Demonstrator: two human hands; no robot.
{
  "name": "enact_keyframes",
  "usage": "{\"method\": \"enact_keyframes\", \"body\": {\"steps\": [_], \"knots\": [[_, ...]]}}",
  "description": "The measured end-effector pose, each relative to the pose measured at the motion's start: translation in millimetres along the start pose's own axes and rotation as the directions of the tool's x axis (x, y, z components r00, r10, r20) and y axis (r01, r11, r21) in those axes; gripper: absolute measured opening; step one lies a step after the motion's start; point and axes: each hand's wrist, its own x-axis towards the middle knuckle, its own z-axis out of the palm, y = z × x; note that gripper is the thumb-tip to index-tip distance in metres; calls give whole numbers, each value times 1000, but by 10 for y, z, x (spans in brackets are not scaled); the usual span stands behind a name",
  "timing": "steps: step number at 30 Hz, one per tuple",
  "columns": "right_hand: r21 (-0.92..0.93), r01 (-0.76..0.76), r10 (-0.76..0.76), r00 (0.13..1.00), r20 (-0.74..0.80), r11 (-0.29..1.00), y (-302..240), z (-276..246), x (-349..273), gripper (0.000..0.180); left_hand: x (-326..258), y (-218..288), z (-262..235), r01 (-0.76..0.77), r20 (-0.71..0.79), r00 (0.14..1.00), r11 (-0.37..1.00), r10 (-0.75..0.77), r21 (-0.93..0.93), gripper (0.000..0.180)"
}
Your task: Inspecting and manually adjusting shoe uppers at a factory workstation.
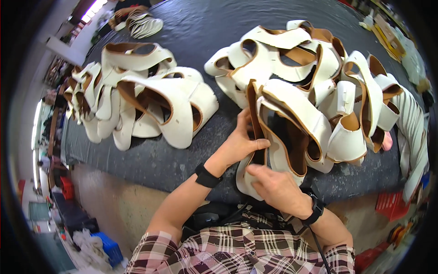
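A white shoe upper [245, 179] with brown lining stands at the near edge of the dark table, in front of me. My left hand [238, 145] grips its left edge, thumb on the near side and fingers behind. My right hand [284, 192] is at the near part of the upper, its fingers curled and the thumb pressed toward the index finger. Whatever lies in that pinch is hidden. Just beyond my hands, a heap of similar white uppers [262, 41] rests on the table, some touching the one I hold.
Another heap of white uppers [178, 109] lies left on the dark-covered table [191, 27]. Layered white pieces [413, 132] hang over the right edge. A person's arm [123, 11] and stacked pieces [146, 25] are far left. Red crates [393, 206] and a blue crate [107, 249] stand lower.
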Motion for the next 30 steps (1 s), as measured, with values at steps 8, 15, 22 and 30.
{"method": "enact_keyframes", "body": {"steps": [8,15,22,30], "knots": [[-238,-214,128,934,-333,947,700,-67,12,38,-13,187,-205,292,191,943,953,-272,-82,52],[443,-434,591,740,-322,785,1050,-799,561,70,-741,772,-657,463,355,791,867,-498,184,45],[206,-206,195,978,69,957,484,-547,785,48,-1109,459,-568,174,98,962,853,-253,493,42],[-294,117,-20,949,315,948,208,-133,1237,58,-1243,423,-755,-201,180,978,707,105,679,42]]}}
